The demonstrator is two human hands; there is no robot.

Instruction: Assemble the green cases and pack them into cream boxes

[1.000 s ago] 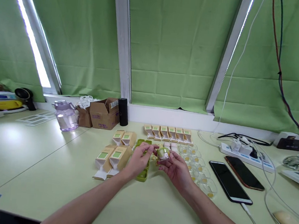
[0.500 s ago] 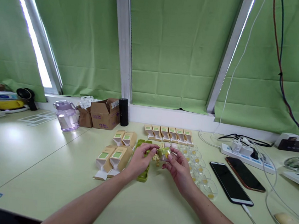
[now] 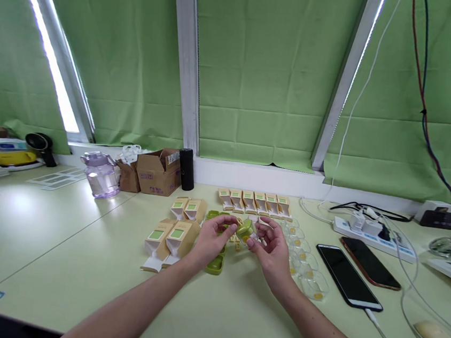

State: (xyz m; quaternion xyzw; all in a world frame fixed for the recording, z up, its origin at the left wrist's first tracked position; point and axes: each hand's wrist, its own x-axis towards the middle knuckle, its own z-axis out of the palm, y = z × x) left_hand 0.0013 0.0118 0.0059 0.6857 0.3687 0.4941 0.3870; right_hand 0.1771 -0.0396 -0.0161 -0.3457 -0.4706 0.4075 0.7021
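Note:
A small green case [image 3: 245, 229] with a clear part and a yellow round sticker is held up between my hands. My right hand [image 3: 272, 253] grips its right side with thumb and fingers. At its upper left edge, the thumb and fingertips of my left hand [image 3: 215, 237] pinch it, near a small pale-yellow piece. Under and beside my left hand lie green cups [image 3: 214, 265], partly covered by it. Several small yellow pieces [image 3: 237, 244] sit on the table behind the case. To the right of my right hand stand rows of clear plastic covers [image 3: 314, 285] with yellow stickers.
Open beige cartons [image 3: 180, 238] stand left of my hands, and a row of similar cartons [image 3: 254, 203] is at the back. Two phones [image 3: 349, 277] and a power strip [image 3: 375, 239] with cables lie right. A purple jug [image 3: 102, 175] and cardboard box [image 3: 158, 172] stand back left.
The green case has turned and tilted in my fingers, so more of its green top shows. My right fingers have shifted their hold; my left hand has barely moved.

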